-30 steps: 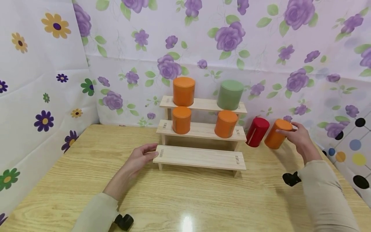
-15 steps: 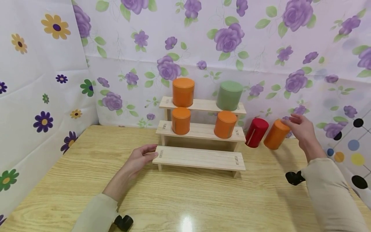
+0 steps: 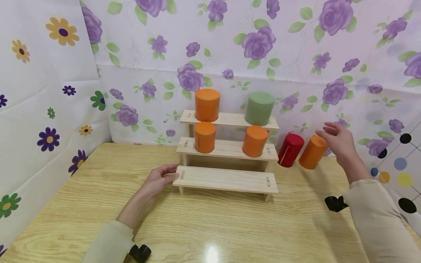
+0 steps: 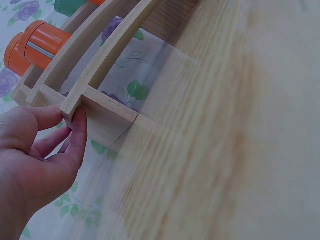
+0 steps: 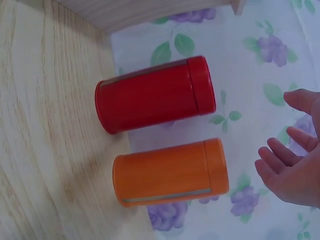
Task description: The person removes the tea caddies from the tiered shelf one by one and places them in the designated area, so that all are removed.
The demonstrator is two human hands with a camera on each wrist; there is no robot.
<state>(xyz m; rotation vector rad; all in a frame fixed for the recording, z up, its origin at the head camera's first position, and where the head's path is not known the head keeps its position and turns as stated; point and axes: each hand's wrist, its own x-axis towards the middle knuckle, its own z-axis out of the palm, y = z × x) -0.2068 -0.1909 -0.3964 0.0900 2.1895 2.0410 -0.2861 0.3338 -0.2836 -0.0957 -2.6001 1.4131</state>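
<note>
My left hand [image 3: 160, 179] pinches the left end of the lowest step of a three-tier wooden display stand [image 3: 225, 179]. In the left wrist view thumb and fingers [image 4: 79, 132] meet at that step's corner. My right hand [image 3: 340, 140] is held above and to the right of a tall orange canister [image 5: 167, 172], its fingers loosely spread with nothing in them. Right beside that canister stands a red canister [image 3: 291, 150] of similar height. The right wrist view has a gap between the orange lid and my fingers.
A wide orange canister [image 3: 207, 106] and a green one [image 3: 260, 109] stand on the top tier. The middle tier bears two smaller orange canisters, one at the left [image 3: 205, 138] and one at the right [image 3: 254, 141]. Flowered cloth [image 3: 144, 54] hangs behind the wooden table [image 3: 210, 219].
My right hand has let go of the tall orange canister and risen up and to the right. The canister stays beside the red one. My left hand keeps its place on the stand.
</note>
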